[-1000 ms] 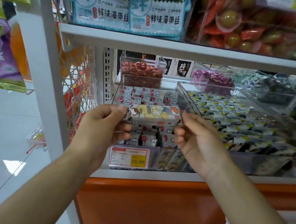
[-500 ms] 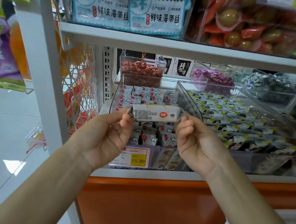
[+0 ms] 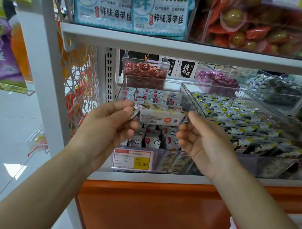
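The left hand pinches the crimped left end of a small wrapped snack packet between thumb and curled fingers, and the right hand pinches the packet's right end the same way. The packet hangs level between the 2 hands, its white printed side toward the camera. It is held in the air above the front half of a clear bin filled with similar small packets, and touches neither the bin's rim nor its contents. The bin's front wall stands just below the hands and carries a price tag reading 15.80. Just beyond the right hand's fingertips the bin's right wall meets a second clear bin of dark packets, so that side is close. Above the hands there is an open gap up to the white shelf board. Left of the left hand stand the white upright post and a wire rack, with open floor past them. Under the wrists runs the orange base panel.
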Demonstrator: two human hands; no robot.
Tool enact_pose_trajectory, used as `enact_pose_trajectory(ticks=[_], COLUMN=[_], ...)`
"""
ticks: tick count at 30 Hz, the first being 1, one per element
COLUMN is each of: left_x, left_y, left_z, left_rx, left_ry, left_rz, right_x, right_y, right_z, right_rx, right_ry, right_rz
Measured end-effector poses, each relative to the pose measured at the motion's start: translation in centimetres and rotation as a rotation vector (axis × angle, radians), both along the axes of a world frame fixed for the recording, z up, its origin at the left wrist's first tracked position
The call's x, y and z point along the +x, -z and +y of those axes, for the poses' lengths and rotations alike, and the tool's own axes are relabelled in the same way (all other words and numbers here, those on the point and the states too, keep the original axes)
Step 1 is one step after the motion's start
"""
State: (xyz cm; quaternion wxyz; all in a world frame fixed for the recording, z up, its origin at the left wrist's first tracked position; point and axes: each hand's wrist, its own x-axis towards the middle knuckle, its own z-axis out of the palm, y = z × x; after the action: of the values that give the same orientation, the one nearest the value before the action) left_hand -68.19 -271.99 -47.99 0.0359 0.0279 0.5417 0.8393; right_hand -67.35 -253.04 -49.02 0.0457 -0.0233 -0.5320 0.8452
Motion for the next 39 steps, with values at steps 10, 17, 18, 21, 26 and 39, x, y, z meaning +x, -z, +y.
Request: enact_pose_trajectory(ticks=[10,17,18,21,26,39], left_x=[0.6,0.0,-0.1,0.0,0.2,0.2], left_y=[0.1,0.6,0.6,0.6,0.2,0.1], left_z=[0.0,0.0,0.0,0.0,-0.5,-0.1], left_rx=[-0.772,-0.694,-0.687,-0.709,-0.752,-0.617], left_ry=[-0.199,-0.104,-0.108,-0.103,-0.082,-0.046], left_rz=[0.477,0.481,0.467,0.485,0.495,0.321], right_x=[-0.1,-0.7,-0.8,-0.7,-0.6,0.3], right_y=[0.2,1.1,1.1,1.3,1.1,0.7], right_z=[0.1,0.4,0.3,0.0,-0.1,-0.8], right_rx=[0.21,0.318,0.343,0.374,0.342,0.753], right_ry=[-0.006,0.031,0.016,-0.028,0.02,0.143], right_rz=[0.173,0.202,0.206,0.207,0.212,0.347])
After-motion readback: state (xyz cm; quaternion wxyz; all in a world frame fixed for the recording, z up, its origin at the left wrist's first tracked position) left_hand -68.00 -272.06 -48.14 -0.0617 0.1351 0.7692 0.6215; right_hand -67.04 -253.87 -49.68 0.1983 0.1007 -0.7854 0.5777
